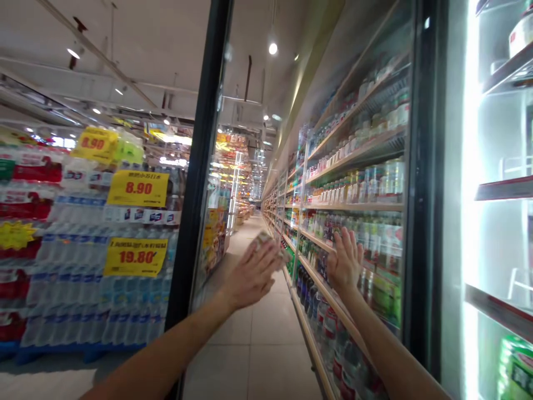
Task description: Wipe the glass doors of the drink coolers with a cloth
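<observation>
1. The left hand (252, 275) is in front of the door (201, 144), laid over a cloth (263, 239), probably to back it against the glass; its grip is hidden.
2. The right hand (346, 261) is open, palm toward the door, perhaps to steady it; contact is unclear.
3. Through the door, shelves (356, 207) hold bottles (330, 323).
4. Right of the door, a fridge (455, 166) contains a green pack (516, 368).
5. Left of the door, water (75, 283) stands stacked, signs (138, 188) facing out, likely for reading.

Dr pane (306, 189): smooth glossy glass; frame (200, 166) matt; rag (263, 238) cloth-like.
</observation>
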Motion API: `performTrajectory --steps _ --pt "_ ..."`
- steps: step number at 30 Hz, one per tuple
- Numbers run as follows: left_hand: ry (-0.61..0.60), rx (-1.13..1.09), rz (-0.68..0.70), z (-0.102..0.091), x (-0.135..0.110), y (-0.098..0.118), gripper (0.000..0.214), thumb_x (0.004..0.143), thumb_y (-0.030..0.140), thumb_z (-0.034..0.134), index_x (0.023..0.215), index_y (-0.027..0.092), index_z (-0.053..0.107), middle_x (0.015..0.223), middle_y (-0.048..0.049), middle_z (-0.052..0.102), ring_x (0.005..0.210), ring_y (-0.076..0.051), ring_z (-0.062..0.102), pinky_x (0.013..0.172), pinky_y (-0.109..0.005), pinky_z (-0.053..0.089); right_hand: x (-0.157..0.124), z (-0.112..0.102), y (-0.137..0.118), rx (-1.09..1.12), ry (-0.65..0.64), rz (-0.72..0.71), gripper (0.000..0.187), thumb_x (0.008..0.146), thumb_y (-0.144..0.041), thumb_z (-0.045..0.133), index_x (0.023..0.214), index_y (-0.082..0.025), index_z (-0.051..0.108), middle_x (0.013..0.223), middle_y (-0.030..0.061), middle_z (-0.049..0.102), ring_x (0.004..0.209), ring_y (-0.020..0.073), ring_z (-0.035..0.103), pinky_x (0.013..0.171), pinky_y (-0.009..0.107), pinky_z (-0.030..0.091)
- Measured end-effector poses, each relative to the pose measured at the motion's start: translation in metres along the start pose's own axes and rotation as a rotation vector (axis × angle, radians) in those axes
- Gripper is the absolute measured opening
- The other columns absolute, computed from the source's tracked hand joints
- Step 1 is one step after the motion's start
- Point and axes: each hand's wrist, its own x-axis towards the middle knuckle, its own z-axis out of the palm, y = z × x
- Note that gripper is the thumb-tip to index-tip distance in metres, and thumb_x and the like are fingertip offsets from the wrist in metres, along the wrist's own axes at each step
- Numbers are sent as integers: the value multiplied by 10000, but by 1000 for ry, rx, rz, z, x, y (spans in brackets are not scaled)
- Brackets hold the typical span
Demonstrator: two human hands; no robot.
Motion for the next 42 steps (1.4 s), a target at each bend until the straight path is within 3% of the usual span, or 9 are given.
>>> performTrajectory --steps 3,8,14,19,24,30,35,40,42 --pt "-26 -26 101 0 4 -3 450 852 347 448 1285 224 455 1394 -25 428 1353 -178 264 1146 -389 129 0 0 0 -3 4 -2 522 860 -217 378 1380 -223 338 1387 97 435 1335 237 314 1072 482 243" --pt "151 114 -488 -5 18 -26 443 861 289 428 1288 171 442 1406 -116 395 1361 -243 243 1102 -483 208 -1 1 1 -15 16 -17 498 862 -231 381 1359 -193 371 1380 115 441 1337 237 309 1077 478 231" --pt "33 -27 69 3 16 0 426 851 331 450 1259 212 481 1367 -26 464 1342 -181 289 1144 -386 138 -1 1 2 -4 8 -17 528 861 -227 383 1385 -206 327 1394 106 423 1336 242 309 1074 489 233" --pt "138 45 -361 2 25 -1 424 858 310 442 1247 153 497 1404 -107 401 1355 -231 259 1126 -445 169 0 1 2 2 31 -20 510 862 -227 385 1370 -203 355 1380 114 440 1333 247 316 1070 495 241" --pt "61 -13 -44 4 25 7 423 845 328 458 1242 188 505 1381 -47 443 1344 -209 285 1143 -413 134 0 1 1 3 15 -11 516 867 -235 373 1381 -214 337 1386 113 433 1338 248 307 1069 506 239" --pt "92 30 -266 7 28 12 430 855 333 448 1242 154 504 1403 -100 405 1355 -242 258 1132 -455 147 0 0 2 -6 -8 -14 516 874 -243 358 1388 -208 321 1390 121 425 1347 246 289 1066 511 239" --pt "-5 -48 170 13 23 26 465 862 340 420 1307 206 436 1397 -28 424 1351 -192 267 1152 -413 103 1 -1 1 -17 -17 -24 520 874 -238 364 1391 -204 314 1387 124 429 1340 245 303 1062 502 250" --pt "54 12 -147 8 39 14 435 863 325 423 1256 148 489 1399 -83 414 1353 -222 259 1144 -434 115 0 -2 2 -5 2 -26 529 880 -236 363 1403 -210 287 1398 124 414 1342 250 298 1060 511 247" --pt "43 -3 -127 10 40 21 444 858 336 433 1262 159 484 1400 -81 414 1353 -234 258 1142 -450 111 0 -2 2 -5 -12 -22 539 881 -239 363 1411 -217 268 1411 118 398 1345 253 291 1061 514 245"
